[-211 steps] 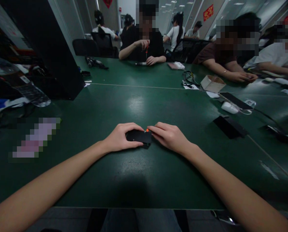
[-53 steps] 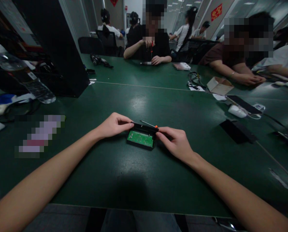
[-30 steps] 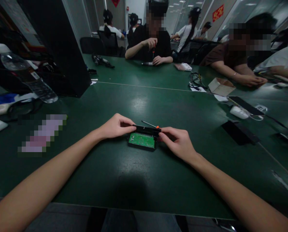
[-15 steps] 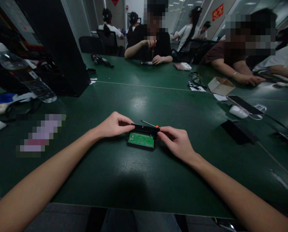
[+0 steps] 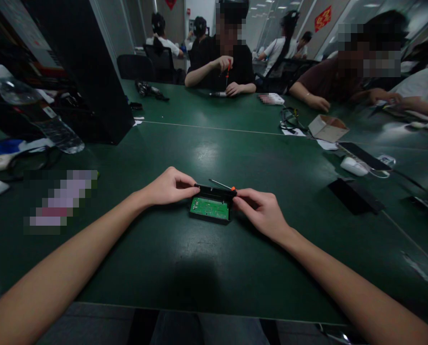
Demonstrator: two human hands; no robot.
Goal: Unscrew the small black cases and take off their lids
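A small black plastic case (image 5: 210, 220) lies on the green table, with a green circuit board (image 5: 209, 208) inside it. Along its far side a black cover (image 5: 216, 192) stands tilted up. My left hand (image 5: 169, 187) pinches the cover's left end between thumb and fingers. At the opposite end, my right hand (image 5: 262, 211) grips the cover's right corner the same way. Just behind the cover lies a screwdriver (image 5: 221, 184) with a thin metal shaft and an orange-red handle end; the rest of its handle is hidden.
Across the green table (image 5: 185, 268) a person (image 5: 217, 67) holds a red screwdriver. To the right are an open cardboard box (image 5: 328, 128), a phone (image 5: 365, 156), a white charger (image 5: 354, 166) and a black flat piece (image 5: 354, 195). A plastic bottle (image 5: 52, 124) stands at left beside a black pillar.
My hands, the case and the cover stay almost still. The person at the far right has shifted their arms, one hand now resting further left on the table.
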